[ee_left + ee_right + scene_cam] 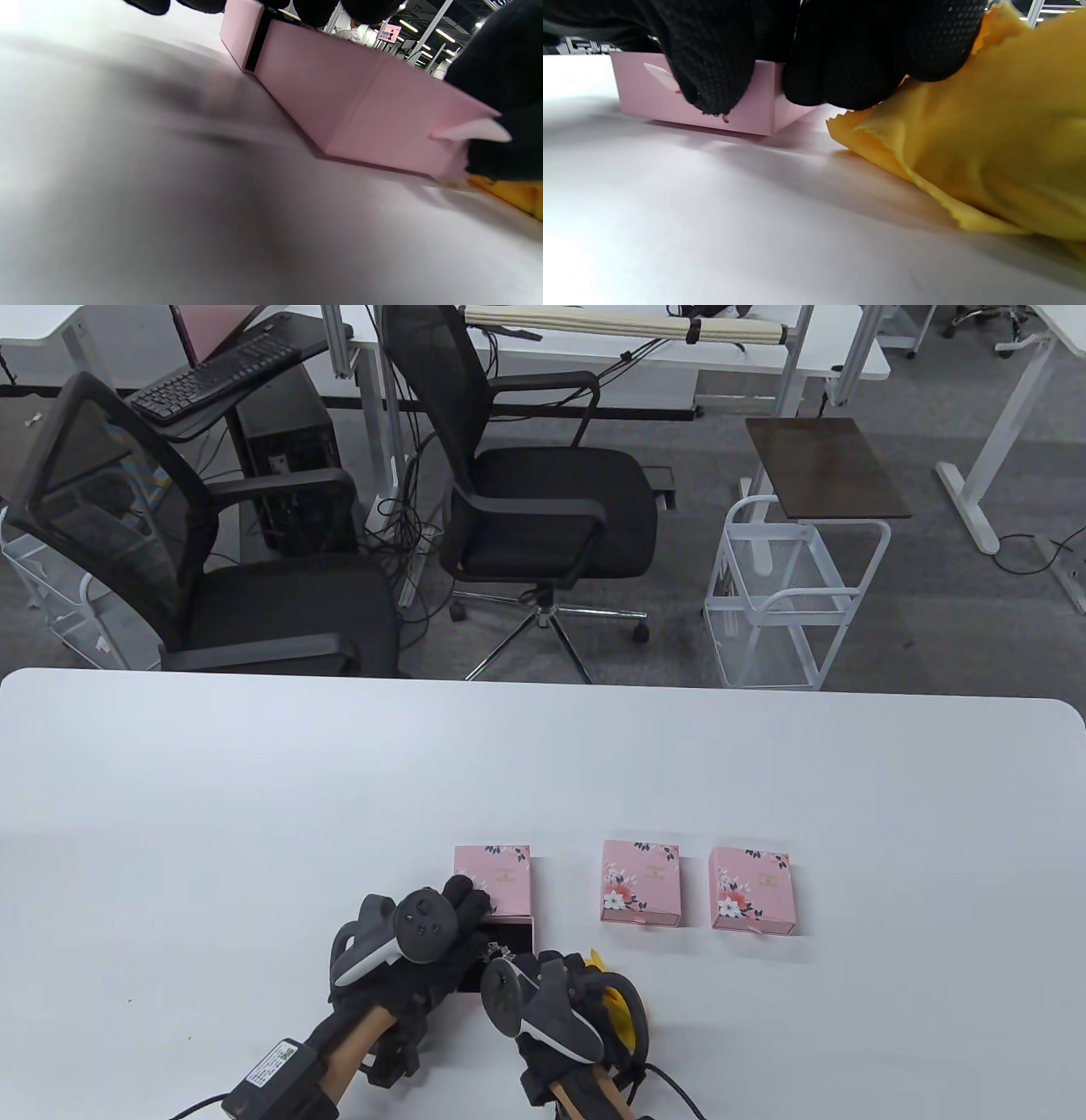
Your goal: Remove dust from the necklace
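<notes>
Both hands sit at the near edge of the white surface (254,780), gloved black with trackers on the backs. Left hand (416,950) rests over the leftmost pink floral box (494,881), whose black-lined drawer (501,937) is pulled out toward the person; fingers lie on the box top, whether they grip it I cannot tell. Right hand (551,993) has fingers curled, bunching a yellow cloth (619,997) against the surface, fingertips (712,80) touching the drawer's pink front. Necklace (497,952) shows as a small silvery glint in the open drawer, between the two hands. Two more pink boxes, middle (641,882) and right (752,891), sit closed to the right, apart.
</notes>
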{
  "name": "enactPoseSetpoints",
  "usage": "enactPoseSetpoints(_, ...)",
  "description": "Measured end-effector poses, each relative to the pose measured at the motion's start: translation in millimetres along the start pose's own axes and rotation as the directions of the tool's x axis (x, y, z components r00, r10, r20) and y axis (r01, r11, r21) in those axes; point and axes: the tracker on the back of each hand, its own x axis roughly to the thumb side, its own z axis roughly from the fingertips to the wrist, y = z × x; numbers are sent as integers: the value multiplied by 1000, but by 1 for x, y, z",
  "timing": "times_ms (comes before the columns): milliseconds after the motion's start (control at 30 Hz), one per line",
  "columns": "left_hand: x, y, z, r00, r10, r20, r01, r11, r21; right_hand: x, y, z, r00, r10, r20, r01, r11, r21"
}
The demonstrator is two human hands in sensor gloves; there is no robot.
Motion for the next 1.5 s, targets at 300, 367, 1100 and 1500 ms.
enactPoseSetpoints(300, -1, 1, 0, 1000, 19, 1, -19, 1000, -9, 1, -3, 1, 1000, -11, 15, 12, 997, -74)
enactPoseSetpoints(367, -2, 1, 0, 1000, 28, 4, -28, 1000, -14, -1, -1, 1, 1000, -23, 7, 23, 996, -90)
enactPoseSetpoints(1100, -5, 3, -1, 998, 68, 8, -68, 997, -29, 10, 7, -8, 995, 96, -31, -99, 983, -157)
enactPoseSetpoints(1500, -7, 3, -2, 997, 80, 10, -80, 996, -29, 15, 0, -29, 987, 121, -104, -134, 983, -124)
